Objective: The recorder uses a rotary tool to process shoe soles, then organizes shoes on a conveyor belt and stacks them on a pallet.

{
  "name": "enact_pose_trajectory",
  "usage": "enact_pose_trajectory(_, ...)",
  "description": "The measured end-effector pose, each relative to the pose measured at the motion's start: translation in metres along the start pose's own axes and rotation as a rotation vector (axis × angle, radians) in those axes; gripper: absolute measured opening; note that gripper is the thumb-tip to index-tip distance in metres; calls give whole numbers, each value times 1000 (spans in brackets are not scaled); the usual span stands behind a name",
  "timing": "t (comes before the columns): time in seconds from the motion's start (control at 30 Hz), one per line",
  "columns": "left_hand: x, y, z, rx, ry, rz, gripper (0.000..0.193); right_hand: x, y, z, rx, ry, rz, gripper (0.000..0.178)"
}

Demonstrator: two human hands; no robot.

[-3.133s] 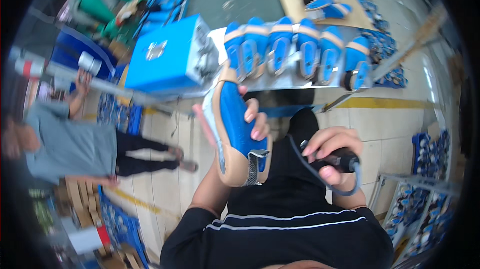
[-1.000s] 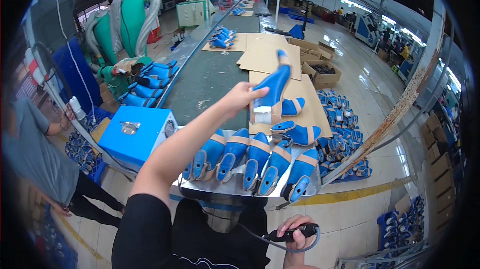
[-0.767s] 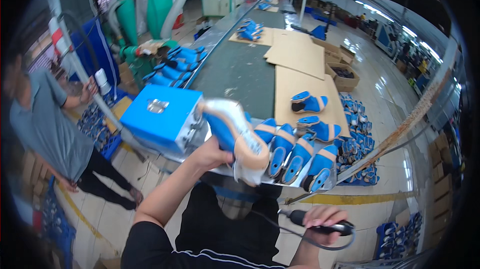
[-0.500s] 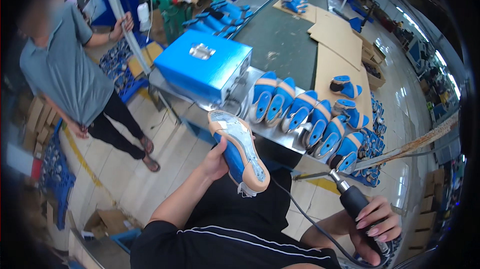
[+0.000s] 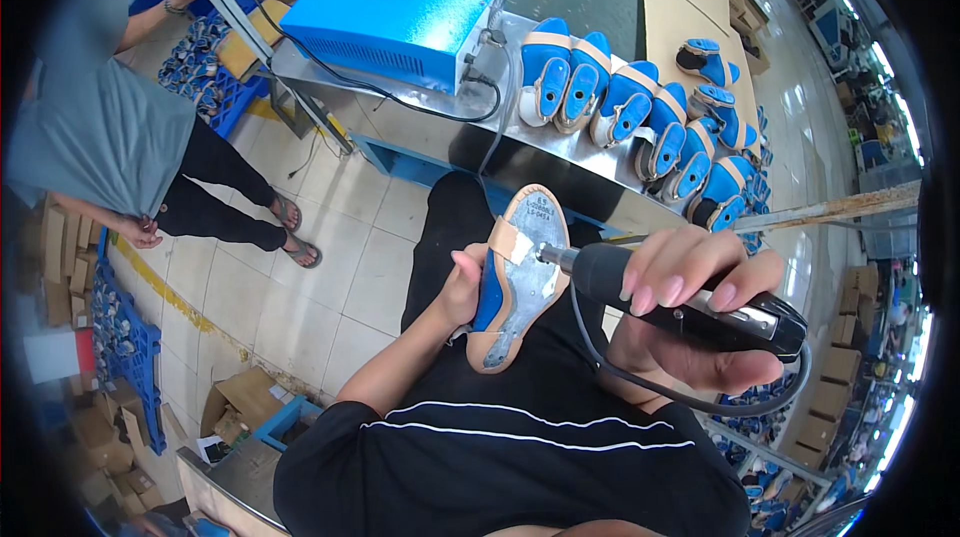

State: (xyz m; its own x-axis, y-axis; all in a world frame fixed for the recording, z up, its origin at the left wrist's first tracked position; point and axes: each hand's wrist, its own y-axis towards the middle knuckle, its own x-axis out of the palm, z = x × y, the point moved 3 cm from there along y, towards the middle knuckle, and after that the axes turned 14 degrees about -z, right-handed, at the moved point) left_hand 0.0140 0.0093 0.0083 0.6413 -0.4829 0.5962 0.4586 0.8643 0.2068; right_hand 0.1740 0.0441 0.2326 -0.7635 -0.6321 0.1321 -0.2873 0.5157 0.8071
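Observation:
My left hand point(image 5: 462, 289) is wrapped round the side of a shoe point(image 5: 525, 302) with a blue upper, its underside turned up. The sole face is grey with whitish patches and a tan rim; a tan strap crosses part of it. In my right hand point(image 5: 715, 262) lies a black corded electric screwdriver point(image 5: 602, 272). Its metal tip meets the underside of the shoe near the strap; whether it sits in a hole cannot be made out. The black cord point(image 5: 690, 400) loops below my right hand.
Several blue shoes point(image 5: 625, 105) stand sole-out along a metal-topped bench point(image 5: 500, 142) ahead. A blue metal box point(image 5: 395, 12) with cables sits at its left. A rusty bar point(image 5: 850, 205) crosses at right. Another person point(image 5: 110, 137) stands at left, gripping a pole, near blue crates point(image 5: 145, 367).
The screwdriver has swung up and left, so its tip now touches the shoe's underside. My left hand has turned the shoe and shifted it right. The view has tilted downward.

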Motion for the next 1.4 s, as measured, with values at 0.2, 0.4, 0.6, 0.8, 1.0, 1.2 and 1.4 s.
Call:
enact_pose_trajectory(0.2, -1, 1, -5, 18, 233, -25, 118, 2, 9, 12, 20, -19, -4, 63)
enact_pose_trajectory(0.4, -7, 1, -14, 19, 359, 19, 116, -1, 14, 21, 69, -47, -4, 60)
enact_pose_trajectory(0.6, 7, 14, 2, 27, 374, -1, 117, -8, 16, 25, 66, 25, -5, 64)
enact_pose_trajectory(0.8, 6, 14, 3, -18, 440, -50, 118, -13, 16, 24, 112, 15, 23, 64)
enact_pose_trajectory(1.0, 9, 16, 5, -48, 466, -60, 120, 2, 17, 20, 320, -190, 170, 54)
enact_pose_trajectory(1.2, 19, 23, 21, -51, 478, -117, 120, -9, 24, 25, 308, -93, 107, 39)
enact_pose_trajectory(1.4, 20, 21, 27, -88, 490, -93, 120, -9, 25, 33, 366, -128, 125, 38)
